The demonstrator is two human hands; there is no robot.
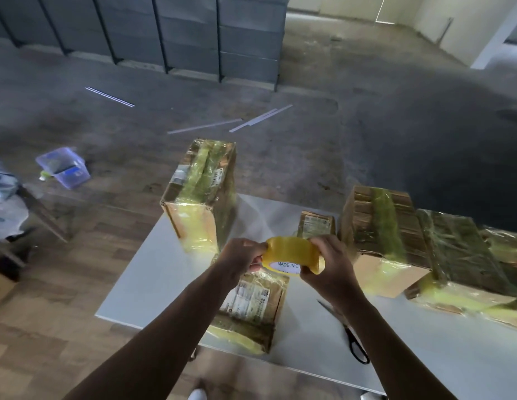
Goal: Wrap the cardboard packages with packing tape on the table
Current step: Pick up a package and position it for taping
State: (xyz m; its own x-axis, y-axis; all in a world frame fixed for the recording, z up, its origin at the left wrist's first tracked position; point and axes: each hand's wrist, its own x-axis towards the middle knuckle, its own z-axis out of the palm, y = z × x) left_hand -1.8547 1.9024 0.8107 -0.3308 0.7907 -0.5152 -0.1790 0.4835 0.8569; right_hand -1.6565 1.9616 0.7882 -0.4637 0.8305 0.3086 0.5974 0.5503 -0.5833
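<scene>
Both forearms bare all the way to the frame edge: left forearm [153,336] runs in from 7 o'clock, right forearm [396,350] from 5 o'clock. Left hand [243,255] and right hand [329,261] bare too. Upper arms out of frame, can't tell the top worn. White shoe toes at 6 o'clock: left shoe [197,395], right shoe [370,396], both cut off by the bottom edge.

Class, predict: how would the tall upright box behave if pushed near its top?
The tall box stands on end near the table corner, so it would probably tip. Its glossy tape wrap likely makes it slippery.
</scene>
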